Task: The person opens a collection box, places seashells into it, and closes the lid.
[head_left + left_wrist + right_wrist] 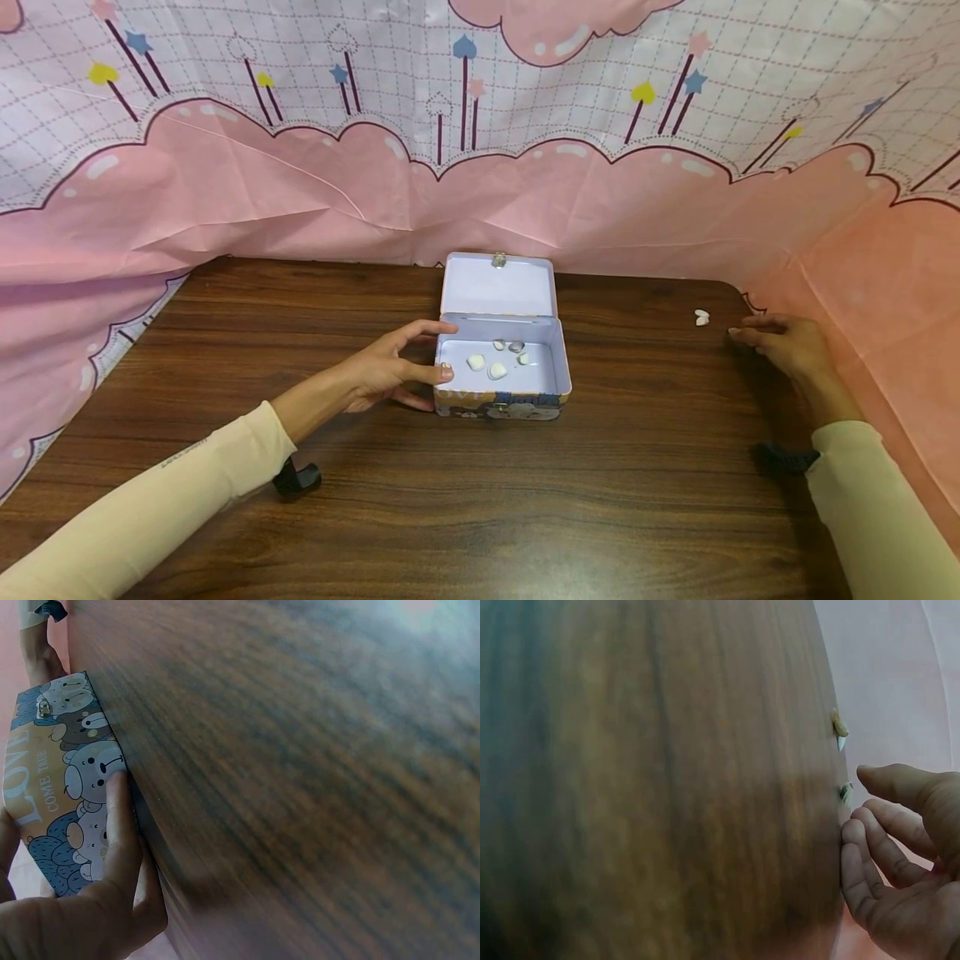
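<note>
1. Open tin box [536, 407] sits mid-way along the table [637, 500], pale shells [497, 372] inside;
2. left hand [382, 367] grips its left end, fingers spread wide;
3. right hand [791, 343] is way over right, thumb apart from fingers, near loose shells [702, 317];
4. pink cloud-print cloth [300, 179] behind

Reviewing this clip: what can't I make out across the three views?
- Head: lettering on the left sleeve, too small to read.
- Left wrist: the inside of the box, blocked by its own side.
- Left wrist: fingertips of the right hand, hidden behind the box.
- Right wrist: what the two small pieces are, too small to tell.
</note>
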`<act>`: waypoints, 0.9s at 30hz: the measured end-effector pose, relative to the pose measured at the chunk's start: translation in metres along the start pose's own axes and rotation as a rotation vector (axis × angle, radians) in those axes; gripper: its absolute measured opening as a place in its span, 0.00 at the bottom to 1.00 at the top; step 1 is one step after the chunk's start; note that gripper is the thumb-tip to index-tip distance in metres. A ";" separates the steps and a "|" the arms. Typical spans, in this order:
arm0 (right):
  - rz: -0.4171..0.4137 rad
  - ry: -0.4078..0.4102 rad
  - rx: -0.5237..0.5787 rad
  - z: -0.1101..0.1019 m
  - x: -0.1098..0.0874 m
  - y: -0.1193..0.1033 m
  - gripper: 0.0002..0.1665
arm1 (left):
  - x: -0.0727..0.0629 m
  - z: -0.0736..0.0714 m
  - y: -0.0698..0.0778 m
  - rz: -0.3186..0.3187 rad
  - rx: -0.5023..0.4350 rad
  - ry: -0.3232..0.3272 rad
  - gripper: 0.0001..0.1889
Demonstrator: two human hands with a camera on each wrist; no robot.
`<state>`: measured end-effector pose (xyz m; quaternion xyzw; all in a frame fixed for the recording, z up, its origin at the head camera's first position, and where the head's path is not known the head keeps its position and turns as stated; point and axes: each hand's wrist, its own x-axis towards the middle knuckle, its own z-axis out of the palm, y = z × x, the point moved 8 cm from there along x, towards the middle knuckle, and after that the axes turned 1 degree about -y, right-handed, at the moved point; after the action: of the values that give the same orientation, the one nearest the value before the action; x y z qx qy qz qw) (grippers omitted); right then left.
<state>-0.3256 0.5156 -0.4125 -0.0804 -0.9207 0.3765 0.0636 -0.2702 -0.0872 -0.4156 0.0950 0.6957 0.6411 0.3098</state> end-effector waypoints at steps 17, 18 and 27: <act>-0.021 -0.023 -0.245 0.007 0.006 -0.010 0.26 | 0.002 -0.002 -0.003 -0.002 0.000 -0.015 0.42; -0.026 -0.021 -0.247 0.008 0.006 -0.010 0.26 | 0.002 -0.002 -0.003 -0.002 0.000 -0.015 0.42; -0.047 -0.025 -0.231 0.009 0.006 -0.010 0.24 | 0.002 -0.002 -0.001 0.000 0.005 -0.016 0.42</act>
<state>-0.3341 0.5038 -0.4114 -0.0610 -0.9604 0.2671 0.0514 -0.2721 -0.0880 -0.4175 0.1010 0.6948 0.6384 0.3154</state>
